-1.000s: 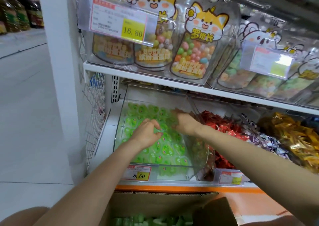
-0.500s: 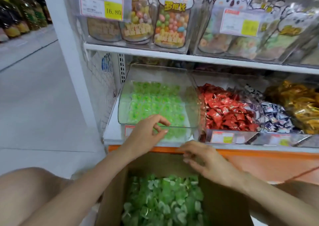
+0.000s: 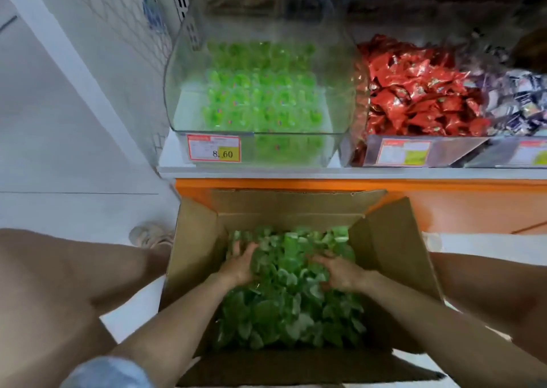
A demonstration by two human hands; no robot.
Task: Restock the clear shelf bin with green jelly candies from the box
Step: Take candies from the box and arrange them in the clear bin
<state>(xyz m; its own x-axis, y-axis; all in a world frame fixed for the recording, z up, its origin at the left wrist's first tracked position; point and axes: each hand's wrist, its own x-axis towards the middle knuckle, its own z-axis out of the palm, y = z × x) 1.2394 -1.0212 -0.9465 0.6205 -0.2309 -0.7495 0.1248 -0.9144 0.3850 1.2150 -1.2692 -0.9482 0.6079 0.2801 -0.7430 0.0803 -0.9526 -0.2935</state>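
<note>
An open cardboard box (image 3: 393, 257) stands on the floor below the shelf, filled with green jelly candies (image 3: 284, 313). Both my hands are inside it. My left hand (image 3: 239, 264) presses into the left side of the pile with its fingers spread and fairly straight. My right hand (image 3: 340, 273) digs in from the right, its fingers curled round candies and partly buried. The clear shelf bin (image 3: 177, 70) sits above on the white shelf, its floor covered by a low layer of bright green candies (image 3: 260, 91).
A bin of red-wrapped candies (image 3: 414, 91) stands right of the clear bin, with blue-and-white wrapped ones (image 3: 515, 103) beyond. An orange shelf base (image 3: 444, 207) is behind the box. A price tag (image 3: 213, 147) reads 8.60. My knees flank the box.
Both hands left the shelf bin, came down past its front edge and are now sunk in the candies in the box. The view tilted downward.
</note>
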